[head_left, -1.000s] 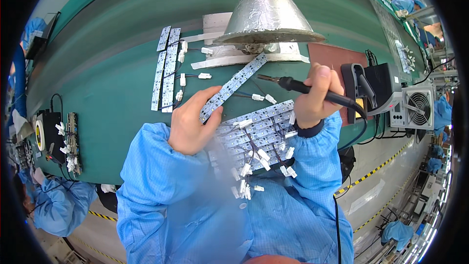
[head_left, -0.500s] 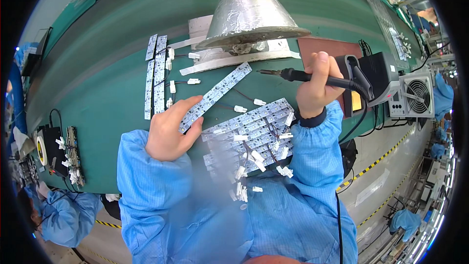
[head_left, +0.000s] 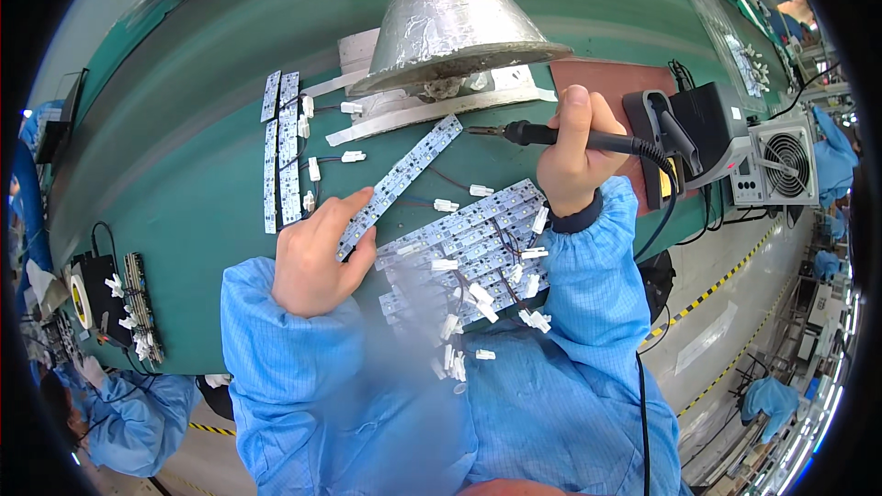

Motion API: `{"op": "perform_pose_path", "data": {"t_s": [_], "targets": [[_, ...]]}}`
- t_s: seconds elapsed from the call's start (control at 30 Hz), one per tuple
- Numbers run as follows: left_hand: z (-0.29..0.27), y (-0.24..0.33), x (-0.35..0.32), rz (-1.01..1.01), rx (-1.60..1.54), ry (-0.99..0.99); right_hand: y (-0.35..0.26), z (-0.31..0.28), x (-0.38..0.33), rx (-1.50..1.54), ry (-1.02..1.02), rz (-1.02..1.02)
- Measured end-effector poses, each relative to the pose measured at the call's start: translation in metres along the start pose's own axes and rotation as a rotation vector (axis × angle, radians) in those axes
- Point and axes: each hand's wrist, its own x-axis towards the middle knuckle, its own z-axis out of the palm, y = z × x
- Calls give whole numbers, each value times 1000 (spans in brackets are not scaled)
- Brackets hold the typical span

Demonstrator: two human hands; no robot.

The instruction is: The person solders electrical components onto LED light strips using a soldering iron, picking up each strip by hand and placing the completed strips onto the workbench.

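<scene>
My left hand (head_left: 320,253) is closed on the lower end of a narrow white LED strip board (head_left: 401,182), which lies slanted with its far end pointing up and right. In my right hand (head_left: 581,152) is a soldering iron (head_left: 528,133), held level, its metal tip just right of the board's far end. The tip and the board look slightly apart, though contact is hard to judge. Below them lies a group of similar LED boards (head_left: 469,234) with dark wires and white plug connectors (head_left: 480,294). More LED boards (head_left: 288,147) stand lengthwise to the left.
A foil-covered cone hood (head_left: 450,18) stands at the back over a white taped base. To the right are the iron's black station (head_left: 703,133) and a fan unit (head_left: 784,165). Bundled boards (head_left: 141,308) lie at the far left. A co-worker in blue (head_left: 133,418) sits lower left.
The soldering iron's tip has come a little closer to the end of the board my left hand holds. The whole view has shifted slightly.
</scene>
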Motion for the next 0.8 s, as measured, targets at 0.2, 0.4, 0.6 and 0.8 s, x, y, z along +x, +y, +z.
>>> {"op": "perform_pose_path", "data": {"t_s": [0.2,0.4,0.6,0.8], "targets": [[-2,4,-1,-103,-5,-49,-1,1,0,-15,-19,-11],[-2,6,-2,-112,1,-59,-4,2,1,-65,-38,-12],[1,2,0,-12,19,-11,-5,3,1,-57,-26,-14],[1,2,-2,-24,17,-19,-5,5,1,-45,-26,15]]}}
